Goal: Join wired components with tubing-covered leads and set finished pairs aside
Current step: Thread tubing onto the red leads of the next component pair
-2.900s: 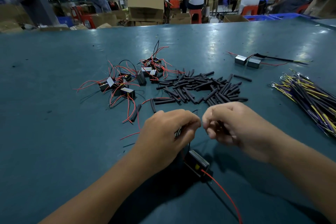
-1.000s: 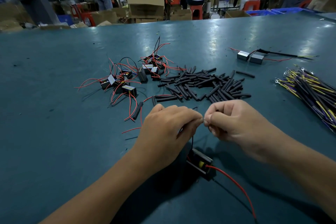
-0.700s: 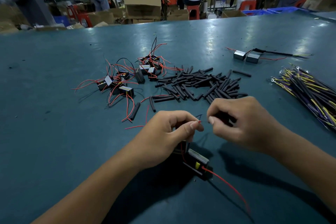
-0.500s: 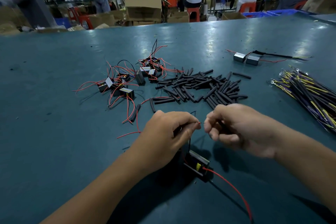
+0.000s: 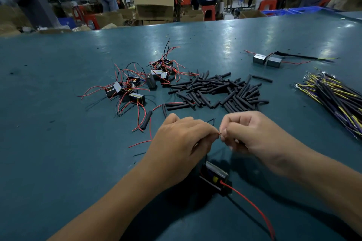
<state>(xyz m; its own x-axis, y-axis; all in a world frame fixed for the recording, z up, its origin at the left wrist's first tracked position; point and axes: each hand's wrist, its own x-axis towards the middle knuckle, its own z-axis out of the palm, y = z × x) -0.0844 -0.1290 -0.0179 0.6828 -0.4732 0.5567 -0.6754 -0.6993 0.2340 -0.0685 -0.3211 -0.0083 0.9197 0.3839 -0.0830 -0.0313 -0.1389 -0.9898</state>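
Observation:
My left hand [image 5: 180, 143] and my right hand [image 5: 248, 133] meet fingertip to fingertip above the table, both pinching thin wire ends where a bit of red lead [image 5: 218, 133] shows between them. What else my right hand's curled fingers hold is hidden. Below the hands a small black component [image 5: 214, 179] with a yellow spot lies on the table, a long red wire [image 5: 252, 206] trailing from it toward the near right. A finished pair [image 5: 267, 60] of grey components with a black-tubed lead lies at the far right.
A pile of black tubing pieces [image 5: 219, 92] lies mid-table. Loose components with red and black wires [image 5: 137, 84] are scattered to its left. A bundle of yellow and dark wires [image 5: 337, 100] lies at the right edge. Beyond the teal table [image 5: 58, 143] are cardboard boxes and seated people.
My hands have stayed close together over the component, parting slightly and closing again; now the fingertips touch around the red lead end. The component has barely shifted.

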